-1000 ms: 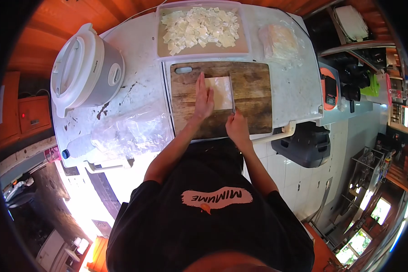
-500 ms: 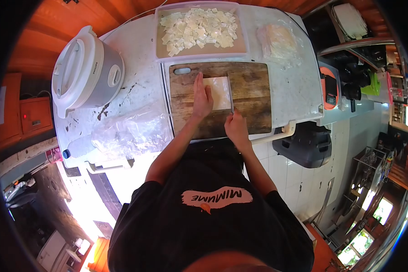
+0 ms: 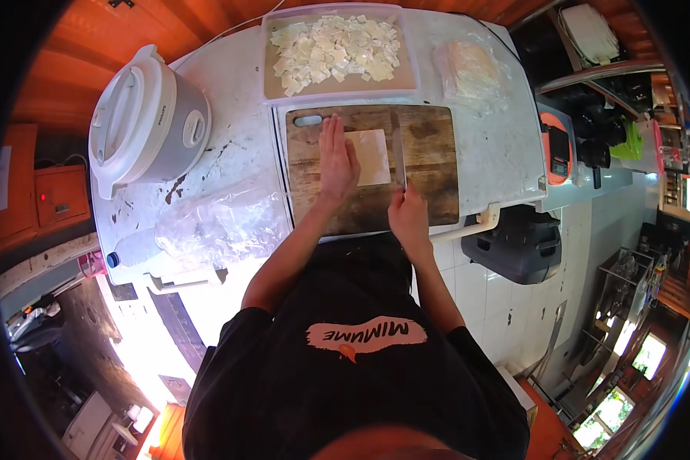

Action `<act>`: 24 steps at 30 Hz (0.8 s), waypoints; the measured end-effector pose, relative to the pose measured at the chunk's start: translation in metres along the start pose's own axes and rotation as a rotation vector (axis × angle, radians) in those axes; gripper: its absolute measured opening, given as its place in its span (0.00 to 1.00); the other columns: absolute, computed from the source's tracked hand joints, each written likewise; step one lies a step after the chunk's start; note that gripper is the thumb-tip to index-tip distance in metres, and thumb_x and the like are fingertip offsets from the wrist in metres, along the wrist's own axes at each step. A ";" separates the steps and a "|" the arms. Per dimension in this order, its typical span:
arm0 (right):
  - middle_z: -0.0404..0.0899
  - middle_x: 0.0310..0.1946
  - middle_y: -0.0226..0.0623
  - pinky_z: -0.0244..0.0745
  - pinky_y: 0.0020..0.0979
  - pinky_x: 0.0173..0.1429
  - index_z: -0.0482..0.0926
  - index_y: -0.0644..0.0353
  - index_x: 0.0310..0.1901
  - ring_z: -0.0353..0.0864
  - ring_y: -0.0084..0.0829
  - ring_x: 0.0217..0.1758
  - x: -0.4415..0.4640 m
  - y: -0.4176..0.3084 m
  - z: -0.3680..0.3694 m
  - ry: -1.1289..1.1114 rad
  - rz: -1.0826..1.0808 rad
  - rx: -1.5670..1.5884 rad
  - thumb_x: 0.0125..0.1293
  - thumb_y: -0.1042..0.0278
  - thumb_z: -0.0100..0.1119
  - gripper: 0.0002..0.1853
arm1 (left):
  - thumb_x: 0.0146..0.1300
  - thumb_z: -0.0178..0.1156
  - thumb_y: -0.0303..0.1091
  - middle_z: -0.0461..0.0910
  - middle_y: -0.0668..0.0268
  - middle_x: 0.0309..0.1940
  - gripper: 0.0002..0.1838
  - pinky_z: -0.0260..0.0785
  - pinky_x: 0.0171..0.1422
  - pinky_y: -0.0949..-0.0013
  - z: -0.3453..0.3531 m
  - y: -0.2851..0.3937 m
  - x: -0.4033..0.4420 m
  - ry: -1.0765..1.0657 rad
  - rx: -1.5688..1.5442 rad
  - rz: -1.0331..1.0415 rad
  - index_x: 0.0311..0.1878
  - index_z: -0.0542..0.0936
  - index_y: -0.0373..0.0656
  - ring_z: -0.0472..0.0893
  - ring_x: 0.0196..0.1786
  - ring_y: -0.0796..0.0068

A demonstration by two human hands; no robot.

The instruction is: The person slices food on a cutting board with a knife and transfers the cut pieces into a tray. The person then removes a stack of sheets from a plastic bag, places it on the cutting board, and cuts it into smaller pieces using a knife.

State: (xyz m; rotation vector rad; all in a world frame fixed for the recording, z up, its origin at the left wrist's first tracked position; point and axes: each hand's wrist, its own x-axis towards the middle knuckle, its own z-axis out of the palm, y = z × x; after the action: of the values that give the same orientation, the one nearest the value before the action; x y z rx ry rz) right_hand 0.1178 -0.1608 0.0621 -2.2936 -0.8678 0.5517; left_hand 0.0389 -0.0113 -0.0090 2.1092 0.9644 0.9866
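Observation:
A stack of pale, square dough sheets (image 3: 372, 157) lies on the wooden cutting board (image 3: 429, 165). Along the stack's left edge rests my left hand (image 3: 337, 162), its fingers stretched out straight and close together. My right hand (image 3: 409, 211) is wrapped around the handle of a knife (image 3: 398, 149) near the board's front edge. The blade points away from me and sits just right of the stack, with a narrow strip of board between them. Beyond the board, a clear plastic tray (image 3: 341, 90) holds many small cut pieces (image 3: 333, 50) of the same pale colour.
A white and grey rice cooker (image 3: 149, 123) stands at the left of the white table (image 3: 238, 100). Crumpled clear plastic (image 3: 226, 226) and a blue-capped bottle (image 3: 115, 259) lie near the front left. A plastic-wrapped pale stack (image 3: 471, 69) sits at the back right.
The knife and my right hand have shifted right, away from the stack's edge. My left hand has moved slightly left and lies flatter beside the stack.

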 end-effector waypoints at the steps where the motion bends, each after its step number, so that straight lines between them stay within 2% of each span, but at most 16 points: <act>1: 0.78 0.23 0.56 0.72 0.55 0.34 0.75 0.65 0.43 0.78 0.60 0.30 -0.002 -0.008 -0.005 0.021 0.012 0.032 0.69 0.68 0.48 0.10 | 0.66 0.48 0.24 0.58 0.46 0.71 0.28 0.46 0.78 0.49 -0.001 0.007 -0.001 -0.038 0.052 0.016 0.70 0.59 0.30 0.55 0.75 0.48; 8: 0.78 0.27 0.60 0.72 0.56 0.37 0.73 0.66 0.47 0.78 0.63 0.33 -0.011 -0.026 0.010 -0.041 -0.085 0.038 0.70 0.69 0.47 0.11 | 0.57 0.51 0.23 0.56 0.49 0.73 0.33 0.35 0.79 0.43 0.019 0.010 -0.015 -0.235 0.319 0.088 0.69 0.61 0.29 0.50 0.78 0.52; 11: 0.78 0.29 0.63 0.71 0.58 0.40 0.71 0.66 0.50 0.77 0.65 0.35 -0.012 -0.032 0.013 -0.095 -0.022 0.002 0.69 0.70 0.47 0.11 | 0.58 0.50 0.25 0.56 0.49 0.73 0.32 0.33 0.79 0.42 0.020 0.009 -0.016 -0.281 0.344 0.073 0.69 0.62 0.29 0.48 0.78 0.52; 13: 0.78 0.29 0.64 0.71 0.59 0.41 0.69 0.66 0.54 0.77 0.65 0.36 -0.012 -0.038 0.009 -0.114 -0.028 0.090 0.69 0.72 0.46 0.14 | 0.59 0.50 0.26 0.56 0.49 0.73 0.32 0.33 0.79 0.41 0.019 0.009 -0.015 -0.279 0.341 0.079 0.69 0.62 0.29 0.48 0.79 0.53; 19: 0.78 0.28 0.65 0.73 0.58 0.40 0.64 0.69 0.61 0.78 0.64 0.35 -0.015 -0.035 0.018 -0.141 -0.025 0.043 0.67 0.74 0.46 0.21 | 0.61 0.49 0.28 0.55 0.49 0.73 0.32 0.33 0.79 0.40 0.019 0.006 -0.016 -0.288 0.333 0.101 0.69 0.61 0.29 0.48 0.79 0.53; 24: 0.78 0.27 0.64 0.75 0.57 0.40 0.63 0.71 0.60 0.80 0.63 0.35 -0.016 -0.035 0.020 -0.175 0.009 -0.023 0.66 0.74 0.46 0.21 | 0.62 0.48 0.28 0.54 0.48 0.74 0.32 0.33 0.79 0.40 0.016 0.010 -0.015 -0.308 0.321 0.112 0.70 0.60 0.28 0.48 0.79 0.53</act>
State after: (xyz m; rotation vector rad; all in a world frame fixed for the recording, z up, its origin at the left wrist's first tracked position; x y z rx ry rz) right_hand 0.0801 -0.1434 0.0737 -2.2965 -0.9508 0.7598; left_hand 0.0484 -0.0319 -0.0154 2.5129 0.9012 0.5576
